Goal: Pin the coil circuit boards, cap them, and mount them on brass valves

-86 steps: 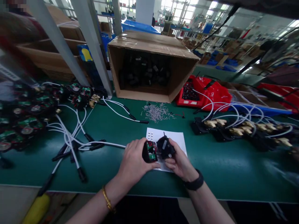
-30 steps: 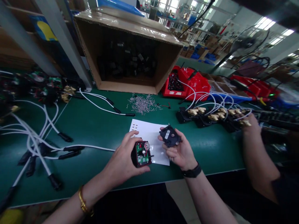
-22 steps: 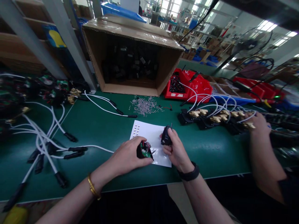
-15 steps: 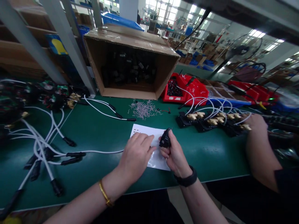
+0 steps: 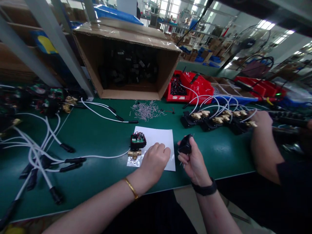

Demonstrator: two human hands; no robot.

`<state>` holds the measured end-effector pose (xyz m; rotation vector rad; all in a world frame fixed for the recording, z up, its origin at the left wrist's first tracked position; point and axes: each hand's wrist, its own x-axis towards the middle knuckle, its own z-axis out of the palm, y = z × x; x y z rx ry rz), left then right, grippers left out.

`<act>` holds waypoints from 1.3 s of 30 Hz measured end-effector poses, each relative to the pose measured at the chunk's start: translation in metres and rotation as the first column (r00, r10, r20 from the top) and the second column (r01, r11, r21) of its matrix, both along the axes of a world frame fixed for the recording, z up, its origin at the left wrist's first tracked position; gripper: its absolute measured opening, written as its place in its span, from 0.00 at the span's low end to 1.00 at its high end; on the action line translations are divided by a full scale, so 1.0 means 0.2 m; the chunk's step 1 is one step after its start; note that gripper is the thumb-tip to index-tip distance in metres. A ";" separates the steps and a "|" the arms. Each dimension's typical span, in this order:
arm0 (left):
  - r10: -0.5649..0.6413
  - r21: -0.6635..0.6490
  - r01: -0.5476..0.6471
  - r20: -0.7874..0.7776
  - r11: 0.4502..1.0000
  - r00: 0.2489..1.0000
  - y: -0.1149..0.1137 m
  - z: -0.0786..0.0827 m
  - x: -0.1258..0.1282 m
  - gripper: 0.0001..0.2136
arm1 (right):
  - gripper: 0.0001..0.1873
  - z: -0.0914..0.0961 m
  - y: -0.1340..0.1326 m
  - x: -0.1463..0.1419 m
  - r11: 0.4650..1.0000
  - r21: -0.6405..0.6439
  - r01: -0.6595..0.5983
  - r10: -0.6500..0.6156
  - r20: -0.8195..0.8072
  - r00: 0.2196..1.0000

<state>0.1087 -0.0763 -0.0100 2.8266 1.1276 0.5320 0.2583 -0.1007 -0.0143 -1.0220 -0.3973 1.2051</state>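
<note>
My right hand [image 5: 195, 161] grips a black plastic cover [image 5: 185, 145] just past the right edge of a white sheet [image 5: 162, 136]. Thin metal pieces, perhaps screws, poke out below its curled fingers. Over the sheet, my left hand [image 5: 154, 159] has its fingers curled together; whatever they may hold is hidden. To its left, an open black housing with a green circuit board [image 5: 138, 139] rests on the sheet. A brass valve body [image 5: 134, 153] sits at the housing's near side, and a white cable [image 5: 104, 157] runs off leftward.
Behind the sheet lies a heap of small screws [image 5: 146, 111]. A cardboard box [image 5: 126, 94] holds black parts, beside a red bin [image 5: 179, 97]. Cabled brass-valve units [image 5: 200, 114] stand at right, near a co-worker's arm [image 5: 264, 146]. White cables [image 5: 41, 156] spread across the left.
My left hand has come away to the right, uncovering the circuit-board housing and brass valve. My right hand has shifted right with the black cover. The camera view has swung slightly.
</note>
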 end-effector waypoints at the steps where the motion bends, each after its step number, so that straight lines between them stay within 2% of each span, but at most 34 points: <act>1: -0.008 -0.011 0.008 -0.065 1.000 0.998 0.01 -0.01 0.03 0.07 | 0.25 -0.01 -0.01 0.01 1.000 0.008 0.013 -0.013 0.019 1.000; 4: -0.056 -0.032 0.052 -0.150 0.998 0.987 0.06 -0.04 0.10 0.07 | 0.24 -0.04 -0.05 0.03 0.999 0.025 0.040 -0.042 0.063 0.997; 8: -0.192 -0.043 0.187 -0.211 0.981 0.958 0.11 -0.03 0.13 0.06 | 0.23 -0.07 -0.08 0.04 0.998 0.022 0.052 -0.054 0.081 0.995; 11: -0.235 -0.030 0.235 -0.252 0.972 0.939 0.07 0.01 0.08 0.06 | 0.24 -0.08 -0.09 0.05 0.999 0.012 0.051 -0.052 0.081 0.995; 13: -0.224 0.027 0.233 -0.193 0.972 0.955 0.02 0.05 0.00 0.05 | 0.24 -0.08 -0.11 0.06 0.999 0.008 0.039 -0.040 0.054 0.998; 14: -0.180 0.088 0.189 -0.094 0.978 0.979 0.00 0.06 -0.06 0.05 | 0.24 -0.07 -0.11 0.07 1.000 0.004 0.023 -0.023 0.027 0.999; 15: -0.093 0.143 0.084 0.053 0.986 0.994 -0.02 0.08 -0.13 0.06 | 0.24 -0.07 -0.12 0.07 1.000 -0.002 -0.007 0.007 -0.011 1.000; 16: 0.044 0.157 -0.081 0.226 0.984 0.973 -0.03 0.10 -0.19 0.10 | 0.24 -0.07 -0.12 0.07 0.999 -0.008 -0.049 0.048 -0.060 0.997; 17: 0.201 0.104 -0.255 0.370 0.961 0.907 -0.03 0.10 -0.26 0.17 | 0.24 -0.06 -0.12 0.06 0.994 -0.010 -0.106 0.104 -0.118 0.988; 18: 0.355 -0.007 -0.391 0.432 0.920 0.829 -0.01 0.11 -0.32 0.25 | 0.24 -0.05 -0.11 0.05 0.985 -0.004 -0.172 0.168 -0.175 0.970; 19: 0.474 -0.134 -0.464 0.419 0.876 0.774 0.01 0.10 -0.36 0.30 | 0.24 -0.04 -0.10 0.03 0.970 0.012 -0.243 0.239 -0.229 0.944; 20: 0.538 -0.260 -0.472 0.352 0.842 0.766 0.05 0.10 -0.40 0.34 | 0.24 -0.02 -0.08 0.00 0.950 0.035 -0.309 0.307 -0.270 0.913; 21: 0.545 -0.368 -0.436 0.280 0.821 0.790 0.09 0.08 -0.42 0.35 | 0.24 -0.01 -0.06 -0.03 0.928 0.058 -0.368 0.368 -0.296 0.881; 23: 0.496 -0.503 -0.339 0.218 0.795 0.840 0.15 0.05 -0.44 0.32 | 0.23 0.03 -0.03 -0.10 0.890 0.089 -0.447 0.451 -0.314 0.835; 25: 0.489 -0.518 -0.297 0.283 0.802 0.825 0.17 0.03 -0.42 0.31 | 0.22 0.06 0.00 -0.15 0.873 0.092 -0.479 0.482 -0.311 0.819; 28: 0.427 -0.352 -0.284 0.449 0.892 0.785 0.09 0.01 -0.39 0.32 | 0.21 0.07 0.02 -0.18 0.870 0.075 -0.488 0.486 -0.304 0.819; 31: 0.313 -0.254 -0.211 0.481 0.944 0.819 -0.03 0.00 -0.38 0.36 | 0.23 0.03 0.02 -0.20 0.868 0.040 -0.495 0.485 -0.278 0.829; 33: 0.280 -0.241 -0.191 0.424 0.952 0.861 -0.09 0.00 -0.37 0.37 | 0.26 -0.02 0.01 -0.22 0.873 0.026 -0.488 0.483 -0.192 0.854; 36: 0.236 -0.178 -0.185 0.337 0.966 0.911 -0.11 0.00 -0.35 0.34 | 0.25 -0.06 0.00 -0.24 0.866 0.053 -0.498 0.496 0.046 0.867; 39: 0.227 -0.102 -0.207 0.277 0.973 0.933 -0.11 0.00 -0.33 0.31 | 0.22 -0.06 -0.01 -0.25 0.836 0.033 -0.547 0.513 0.306 0.802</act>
